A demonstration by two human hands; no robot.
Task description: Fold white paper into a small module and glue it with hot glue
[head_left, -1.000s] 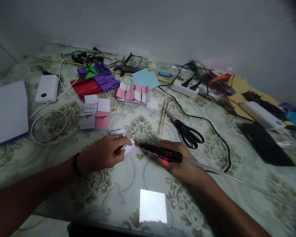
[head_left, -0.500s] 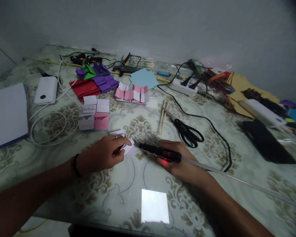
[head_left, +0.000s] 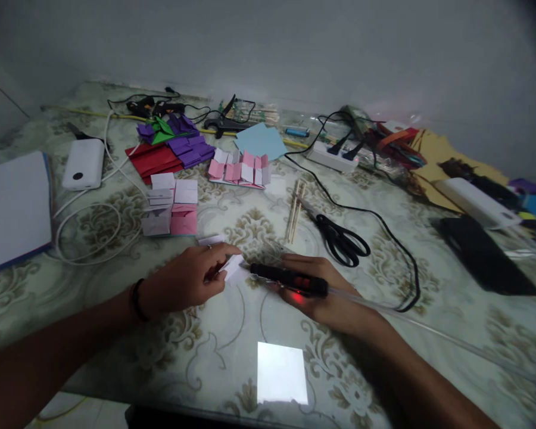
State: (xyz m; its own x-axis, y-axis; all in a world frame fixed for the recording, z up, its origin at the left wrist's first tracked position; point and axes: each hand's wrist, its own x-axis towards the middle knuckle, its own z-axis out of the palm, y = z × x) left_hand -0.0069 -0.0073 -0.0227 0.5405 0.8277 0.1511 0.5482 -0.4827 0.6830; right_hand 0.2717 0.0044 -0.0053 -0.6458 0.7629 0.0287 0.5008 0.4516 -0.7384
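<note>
My left hand [head_left: 194, 274] is closed on a small folded white paper piece [head_left: 233, 268], pinched between thumb and fingers. A second bit of white paper shows just behind those fingers. My right hand [head_left: 312, 292] grips a black hot glue gun [head_left: 290, 279] with a red light glowing on it and a long clear glue stick trailing out of its back end. The gun's nozzle points left and is at the edge of the folded paper; whether it touches, I cannot tell. Beyond my left hand lies a block of folded white and pink paper [head_left: 172, 205].
Black scissors [head_left: 342, 238] and thin wooden sticks [head_left: 295, 211] lie beyond my right hand. A black cord loops from a white power strip [head_left: 333, 156]. Pink-white folded paper [head_left: 240, 170], a white power bank [head_left: 84, 164] and a black phone-like slab [head_left: 485, 256] are around.
My left index finger has lifted and straightened slightly above the white paper. The glue gun has shifted a touch to the left, its nozzle staying by the paper.
</note>
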